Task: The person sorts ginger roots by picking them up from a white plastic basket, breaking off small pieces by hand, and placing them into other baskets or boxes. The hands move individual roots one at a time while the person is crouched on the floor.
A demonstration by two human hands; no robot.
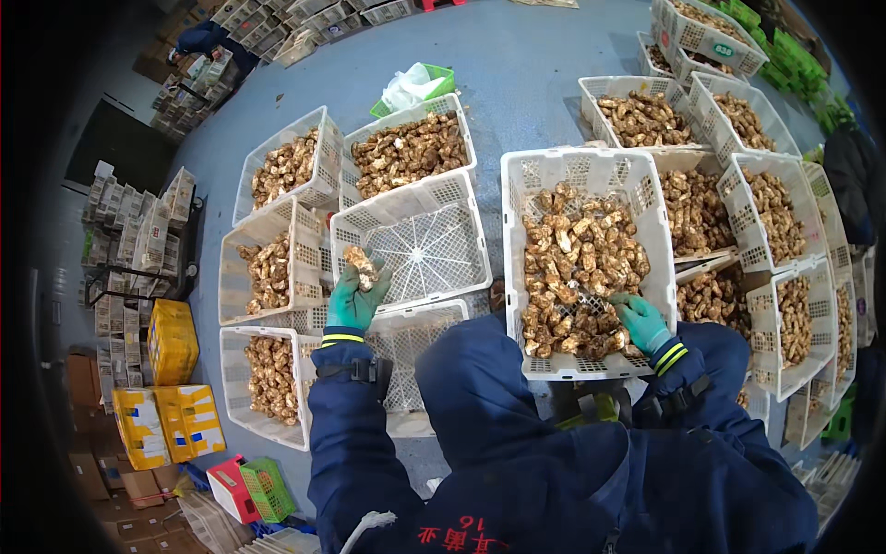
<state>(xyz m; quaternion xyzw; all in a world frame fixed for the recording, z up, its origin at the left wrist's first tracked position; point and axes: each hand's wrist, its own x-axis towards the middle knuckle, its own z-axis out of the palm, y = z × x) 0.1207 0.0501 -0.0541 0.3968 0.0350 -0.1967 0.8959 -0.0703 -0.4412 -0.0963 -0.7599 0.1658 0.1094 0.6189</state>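
Note:
My left hand [360,297], in a green glove, is closed round a brown-and-white mushroom [361,266]. It holds the mushroom up at the left edge of a white plastic crate [434,242] whose mesh bottom shows bare. A fuller white crate [591,371] stands in front of me to the right, with a heap of mushrooms [581,249] in it; a patch of its bottom shows among them. Inside that crate's right side, my right hand [643,323], also gloved, reaches over the mushrooms with its fingers apart. Nothing shows in its grasp, though its fingertips are partly hidden.
More crates of mushrooms stand at left [272,379] and stacked at right [780,217]. Another white crate [415,337] sits near my left forearm. A green basket with a white bag [413,88] lies beyond. Yellow boxes [173,342] stand far left; a person [208,42] is at the back.

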